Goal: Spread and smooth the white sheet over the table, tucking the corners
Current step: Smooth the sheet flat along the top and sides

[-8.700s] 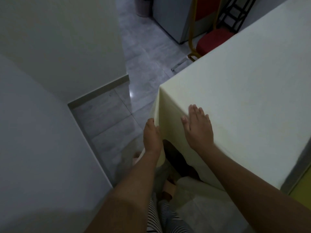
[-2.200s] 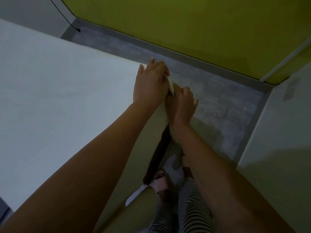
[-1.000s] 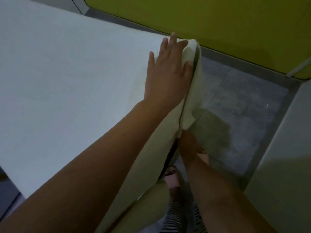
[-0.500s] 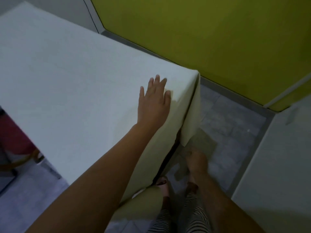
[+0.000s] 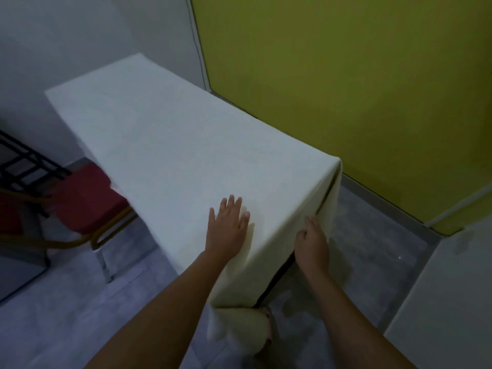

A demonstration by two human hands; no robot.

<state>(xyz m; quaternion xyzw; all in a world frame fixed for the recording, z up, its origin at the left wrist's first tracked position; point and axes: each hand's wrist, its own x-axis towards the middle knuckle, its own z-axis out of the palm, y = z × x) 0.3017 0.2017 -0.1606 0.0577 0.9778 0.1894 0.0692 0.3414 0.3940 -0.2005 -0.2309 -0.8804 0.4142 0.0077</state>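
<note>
Your sheet (image 5: 173, 145) already lies smooth over the whole bench (image 5: 277, 280) and hangs down its sides. Only the near right corner flap (image 5: 331, 203) looks untucked. Your left hand (image 5: 227, 227) presses flat, fingers spread, by the near edge. Your right hand (image 5: 311, 241) reaches up against that flap; whether it pinches cloth, I cannot tell.

Person, viewed from own head-worn camera.
- Left hand (image 5: 229, 225) and right hand (image 5: 311, 243): bare.
- Left forearm (image 5: 165, 315), entering from 7 o'clock, and right forearm (image 5: 354, 315), from 5 o'clock: both were uncovered to the frame's edge.
- One foot (image 5: 268, 331) at 6 o'clock: partly hidden, it bore a dark strap, seemingly a sandal's.
- Other clothing could not be told.
</note>
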